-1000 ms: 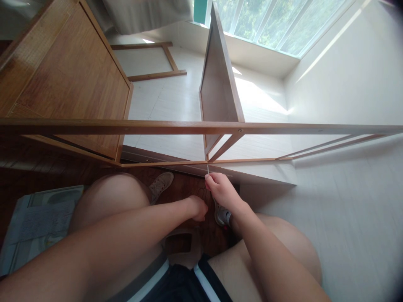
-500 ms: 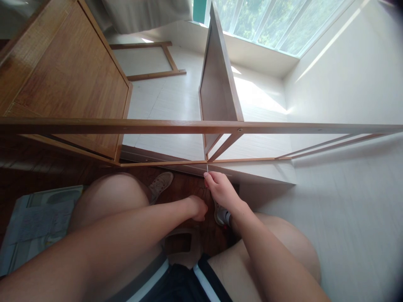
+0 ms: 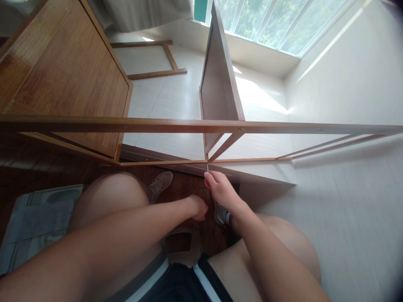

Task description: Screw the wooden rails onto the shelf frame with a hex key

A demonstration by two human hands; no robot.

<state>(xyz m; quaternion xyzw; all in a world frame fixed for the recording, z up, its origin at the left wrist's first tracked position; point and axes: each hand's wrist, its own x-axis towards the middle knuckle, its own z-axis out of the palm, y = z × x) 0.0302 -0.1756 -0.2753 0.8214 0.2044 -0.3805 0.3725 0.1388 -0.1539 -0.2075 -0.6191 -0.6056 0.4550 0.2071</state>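
A wooden shelf frame (image 3: 176,125) lies on its side in front of me, with an upright grey panel (image 3: 217,84) fixed at its middle. My right hand (image 3: 220,188) pinches a thin metal tool (image 3: 207,168), whose tip points up at the joint where the lower rail meets the panel. My left hand (image 3: 198,207) hangs closed just below and left of it, between my knees; what it holds, if anything, is hidden.
A bamboo-faced shelf panel (image 3: 69,79) stands at the left. A loose wooden frame piece (image 3: 157,58) lies on the white floor behind. Printed paper sheets (image 3: 37,218) lie at my lower left. My shoes (image 3: 160,182) rest on dark wood flooring.
My right hand has turned slightly on the thin tool at the joint. The view has shifted a little. My left hand has stayed put.
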